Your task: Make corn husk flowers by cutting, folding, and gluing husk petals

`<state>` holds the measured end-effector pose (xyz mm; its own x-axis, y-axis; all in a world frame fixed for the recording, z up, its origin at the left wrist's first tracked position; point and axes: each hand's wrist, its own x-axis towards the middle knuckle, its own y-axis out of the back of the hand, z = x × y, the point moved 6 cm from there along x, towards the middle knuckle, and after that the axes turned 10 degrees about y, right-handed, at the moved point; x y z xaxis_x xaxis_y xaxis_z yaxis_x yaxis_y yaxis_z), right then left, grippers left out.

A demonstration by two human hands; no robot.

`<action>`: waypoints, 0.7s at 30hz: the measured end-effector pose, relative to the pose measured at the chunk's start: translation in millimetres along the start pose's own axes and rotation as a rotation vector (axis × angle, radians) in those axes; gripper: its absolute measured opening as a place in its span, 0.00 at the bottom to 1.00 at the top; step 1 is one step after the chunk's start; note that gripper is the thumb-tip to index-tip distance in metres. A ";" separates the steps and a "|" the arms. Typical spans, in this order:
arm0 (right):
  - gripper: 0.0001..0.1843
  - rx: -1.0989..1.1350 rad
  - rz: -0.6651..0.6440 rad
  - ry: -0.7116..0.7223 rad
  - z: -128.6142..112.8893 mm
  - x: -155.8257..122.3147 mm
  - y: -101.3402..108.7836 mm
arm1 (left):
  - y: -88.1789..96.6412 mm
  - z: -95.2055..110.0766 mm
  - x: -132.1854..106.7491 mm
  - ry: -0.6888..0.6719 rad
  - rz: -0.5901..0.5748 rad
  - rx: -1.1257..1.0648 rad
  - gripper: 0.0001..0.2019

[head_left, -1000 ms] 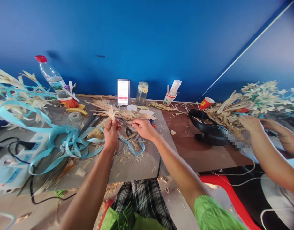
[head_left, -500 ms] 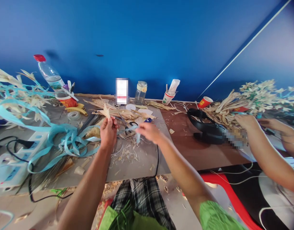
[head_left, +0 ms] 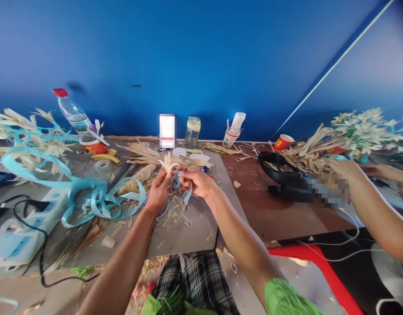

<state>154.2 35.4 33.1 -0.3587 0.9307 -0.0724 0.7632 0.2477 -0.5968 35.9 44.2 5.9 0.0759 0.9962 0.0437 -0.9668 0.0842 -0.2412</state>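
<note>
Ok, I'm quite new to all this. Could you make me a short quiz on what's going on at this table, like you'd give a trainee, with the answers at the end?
1. True or false: the left hand is holding the pale flower.
2. Which of these stands between the lit screen and the white cup?
A) the red-capped bottle
B) the clear jar
C) the black headset-like thing
3. Fill the gap: the ribbon held by the right hand is light ____ in colour.

Key: 1 true; 2 B; 3 blue.
</note>
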 end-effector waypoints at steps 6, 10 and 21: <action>0.13 0.076 0.021 0.046 1.8 2.5 7.7 | -3.2 -9.3 1.9 0.140 -0.072 -0.057 0.16; 0.13 0.141 -0.003 0.083 -8.4 0.0 16.5 | -2.2 -7.7 1.3 0.158 -0.025 0.051 0.16; 0.09 0.446 -0.006 0.448 -57.0 -11.0 45.7 | 1.8 -5.9 0.7 0.136 0.012 0.217 0.15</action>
<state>223.7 51.8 52.2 -0.0287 0.9761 0.2155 0.4294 0.2068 -0.8791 35.7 45.2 -0.2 0.0820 0.9924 -0.0919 -0.9964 0.0799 -0.0266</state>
